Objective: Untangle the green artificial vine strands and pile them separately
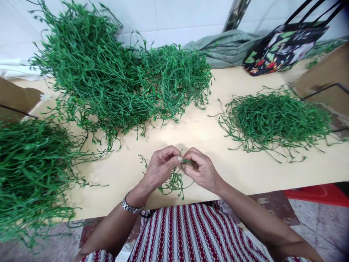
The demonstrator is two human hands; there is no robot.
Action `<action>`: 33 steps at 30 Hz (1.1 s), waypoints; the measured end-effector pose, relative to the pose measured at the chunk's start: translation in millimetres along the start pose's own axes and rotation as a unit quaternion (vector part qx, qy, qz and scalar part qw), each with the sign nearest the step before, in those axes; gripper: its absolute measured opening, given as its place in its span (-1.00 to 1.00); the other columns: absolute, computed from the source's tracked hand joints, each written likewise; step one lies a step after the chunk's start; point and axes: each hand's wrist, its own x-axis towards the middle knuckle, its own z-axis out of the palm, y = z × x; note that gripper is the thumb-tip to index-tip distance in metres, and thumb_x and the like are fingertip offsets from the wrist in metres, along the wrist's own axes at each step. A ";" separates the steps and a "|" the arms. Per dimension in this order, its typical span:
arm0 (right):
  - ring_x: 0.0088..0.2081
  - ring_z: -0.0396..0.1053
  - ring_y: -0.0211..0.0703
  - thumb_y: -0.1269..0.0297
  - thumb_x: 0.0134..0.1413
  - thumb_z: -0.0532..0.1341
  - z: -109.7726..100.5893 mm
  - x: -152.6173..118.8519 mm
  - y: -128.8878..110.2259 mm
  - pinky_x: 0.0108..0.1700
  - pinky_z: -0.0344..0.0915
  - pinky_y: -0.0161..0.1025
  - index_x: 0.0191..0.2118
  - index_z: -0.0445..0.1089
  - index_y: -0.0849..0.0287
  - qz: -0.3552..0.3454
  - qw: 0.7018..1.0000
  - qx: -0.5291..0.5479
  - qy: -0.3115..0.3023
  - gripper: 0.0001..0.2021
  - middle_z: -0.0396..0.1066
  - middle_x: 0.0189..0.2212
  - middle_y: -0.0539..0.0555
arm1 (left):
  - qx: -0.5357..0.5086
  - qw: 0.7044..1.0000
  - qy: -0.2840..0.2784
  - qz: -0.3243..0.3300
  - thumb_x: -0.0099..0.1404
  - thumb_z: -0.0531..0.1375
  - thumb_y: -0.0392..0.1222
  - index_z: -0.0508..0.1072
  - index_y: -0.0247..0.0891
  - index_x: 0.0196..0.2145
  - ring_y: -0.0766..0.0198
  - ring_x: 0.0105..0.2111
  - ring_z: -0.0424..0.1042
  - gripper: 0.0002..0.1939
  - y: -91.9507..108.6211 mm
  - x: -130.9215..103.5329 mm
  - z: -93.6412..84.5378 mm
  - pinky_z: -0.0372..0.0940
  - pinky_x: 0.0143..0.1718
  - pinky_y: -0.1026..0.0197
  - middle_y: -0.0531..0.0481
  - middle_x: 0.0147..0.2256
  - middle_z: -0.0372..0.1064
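Note:
My left hand (163, 165) and my right hand (203, 169) meet over the near edge of the table. Between their fingertips they pinch a thin green stem (185, 161) with small knobby ends, which looks like an artificial flower stem. The fingers hide much of it. Just under my hands a few loose stems (173, 182) of the same kind lie tangled on the tabletop. A metal watch is on my left wrist.
A tall heap of green stems (109, 72) fills the back left. Another heap (27, 167) overhangs the left front edge, and a smaller pile (275, 120) lies right. Cardboard boxes (324, 76) stand at both sides. A floral bag (280, 51) sits behind on the pale table (215, 142).

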 end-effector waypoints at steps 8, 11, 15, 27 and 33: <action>-0.49 0.18 -0.35 0.43 0.03 0.04 -1.4 -5.1 1.2 -0.46 0.13 -0.39 -0.33 0.17 0.18 0.079 0.995 0.055 -0.040 -0.95 0.25 -0.49 -0.03 | 0.017 0.999 -0.035 -0.010 0.15 0.14 -0.17 0.27 -0.32 -0.52 0.41 -0.56 0.16 -0.81 -2.7 2.1 -2.0 0.07 -0.49 0.32 0.09 -0.60 0.20; -0.51 0.18 -0.34 0.41 0.06 0.03 -2.8 -4.3 3.4 -0.48 0.13 -0.40 -0.30 0.16 0.16 0.061 0.997 0.037 -0.037 -0.94 0.21 -0.54 -0.06 | 0.029 0.998 -0.050 -0.025 0.17 0.12 -0.14 0.23 -0.30 -0.49 0.42 -0.61 0.13 -0.81 -2.2 1.5 -2.6 0.04 -0.54 0.33 0.13 -0.64 0.15; -0.48 0.20 -0.29 0.49 0.03 0.01 -6.7 -1.3 11.7 -0.42 0.16 -0.33 -0.27 0.21 0.16 -0.071 0.990 -0.120 -0.009 -0.85 0.26 -0.49 0.00 | 0.035 0.997 -0.050 -0.042 0.16 0.13 -0.12 0.24 -0.30 -0.45 0.49 -0.66 -0.02 -0.81 -3.5 1.0 -4.4 -0.09 -0.64 0.36 0.18 -0.64 0.02; -0.49 0.18 -0.38 0.42 0.02 0.12 -11.5 1.2 7.1 -0.46 0.12 -0.41 -0.36 0.28 0.22 0.014 0.995 -0.005 -0.100 -0.97 0.27 -0.48 -0.02 | 0.075 0.995 -0.053 -0.035 0.10 0.15 -0.19 0.28 -0.33 -0.45 0.47 -0.60 0.02 -0.85 1.1 2.5 -6.7 -0.06 -0.60 0.37 0.13 -0.57 0.11; -0.53 0.09 -0.40 0.39 0.02 0.14 -12.1 -1.3 6.5 -0.50 0.05 -0.42 -0.37 0.27 0.22 0.035 0.996 -0.008 -0.077 -0.97 0.17 -0.54 -0.07 | 0.138 0.987 -0.074 -0.020 0.10 0.13 -0.23 0.28 -0.34 -0.52 0.46 -0.60 -0.01 -0.87 -2.1 1.2 -7.1 -0.07 -0.59 0.35 0.15 -0.62 0.05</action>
